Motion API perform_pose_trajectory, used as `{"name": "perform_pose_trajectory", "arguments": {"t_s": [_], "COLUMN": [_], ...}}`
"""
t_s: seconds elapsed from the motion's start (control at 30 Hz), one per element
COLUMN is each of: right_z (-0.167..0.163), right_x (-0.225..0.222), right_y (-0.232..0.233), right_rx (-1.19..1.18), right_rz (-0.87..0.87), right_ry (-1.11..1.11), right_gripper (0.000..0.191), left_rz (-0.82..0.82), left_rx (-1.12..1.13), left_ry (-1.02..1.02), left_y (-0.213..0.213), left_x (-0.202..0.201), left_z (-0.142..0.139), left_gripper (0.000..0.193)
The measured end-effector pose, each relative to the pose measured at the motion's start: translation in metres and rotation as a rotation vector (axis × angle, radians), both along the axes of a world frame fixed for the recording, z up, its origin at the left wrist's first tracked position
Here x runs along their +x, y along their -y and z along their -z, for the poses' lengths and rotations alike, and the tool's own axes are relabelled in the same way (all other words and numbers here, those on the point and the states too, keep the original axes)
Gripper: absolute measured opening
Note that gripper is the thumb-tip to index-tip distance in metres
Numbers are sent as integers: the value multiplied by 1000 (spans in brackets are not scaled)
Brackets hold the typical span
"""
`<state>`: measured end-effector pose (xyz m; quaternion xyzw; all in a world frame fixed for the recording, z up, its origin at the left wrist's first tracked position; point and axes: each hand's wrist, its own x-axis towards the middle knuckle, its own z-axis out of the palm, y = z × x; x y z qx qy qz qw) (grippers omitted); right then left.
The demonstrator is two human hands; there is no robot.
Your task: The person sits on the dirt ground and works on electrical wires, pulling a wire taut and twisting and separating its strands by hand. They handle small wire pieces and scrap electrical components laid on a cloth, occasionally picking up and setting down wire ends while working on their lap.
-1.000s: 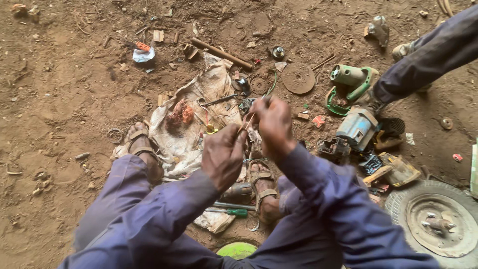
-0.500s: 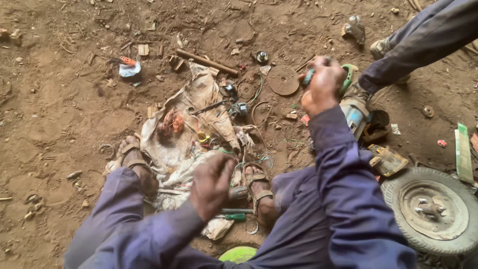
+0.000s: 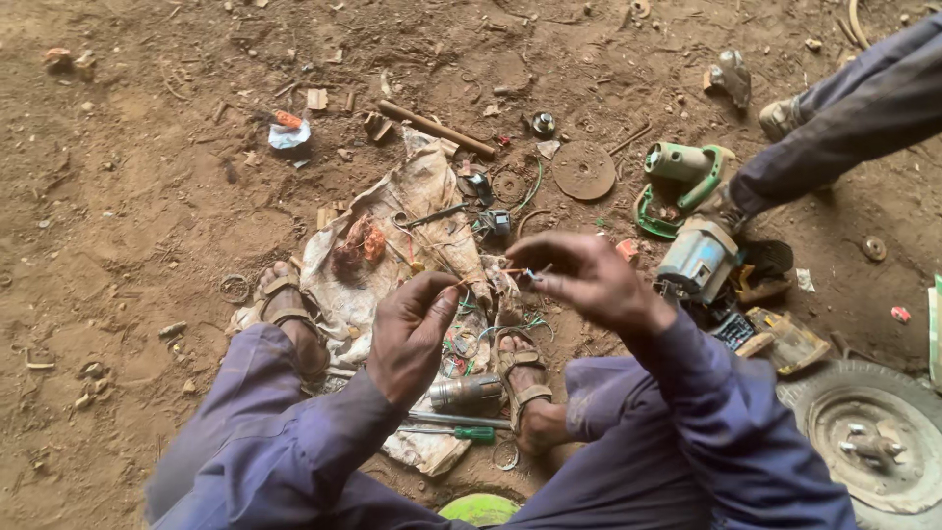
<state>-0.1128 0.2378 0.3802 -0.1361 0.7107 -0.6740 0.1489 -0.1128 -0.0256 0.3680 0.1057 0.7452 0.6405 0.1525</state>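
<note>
Left hand point(image 3: 412, 334) is up over the dirty cloth point(image 3: 412, 211), near its right edge, fingers pinched on one end of a thin wire point(image 3: 496, 274). Right hand point(image 3: 589, 280) pinches the other end, w/ the wire stretched between them. Under the hands, a metal can point(image 3: 466, 393) & green screwdriver point(image 3: 461, 432) lie by the cloth's bottom edge. Farther right on the dirt: round disc point(image 3: 583, 170), green grinder point(image 3: 682, 175).
</note>
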Motion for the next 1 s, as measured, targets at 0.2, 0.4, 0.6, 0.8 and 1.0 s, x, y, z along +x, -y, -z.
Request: {"name": "perform_pose_trajectory", "arguments": {"t_s": [0.2, 0.4, 0.6, 0.8, 1.0], "right_z": [-19, -15, 0, 9, 10], "right_x": [9, 10, 12, 17, 28], "right_y": [20, 26, 34, 31, 39], "right_rx": [397, 540, 543, 781, -90], "right_rz": [177, 293, 202, 226, 191], "right_ry": [-541, -621, -717, -438, 127], "right_gripper": [18, 9, 8, 42, 27], "left_rz": [-22, 65, 317, 213, 166], "left_rx": [-15, -167, -295, -477, -676], "left_ry": [5, -126, -384, -439, -758], "left_y": [-1, -6, -23, -15, -5], "left_x": [-4, -9, -16, -29, -44], "left_z": [1, -1, -4, 1, 6], "left_gripper": [17, 18, 30, 38, 46]}}
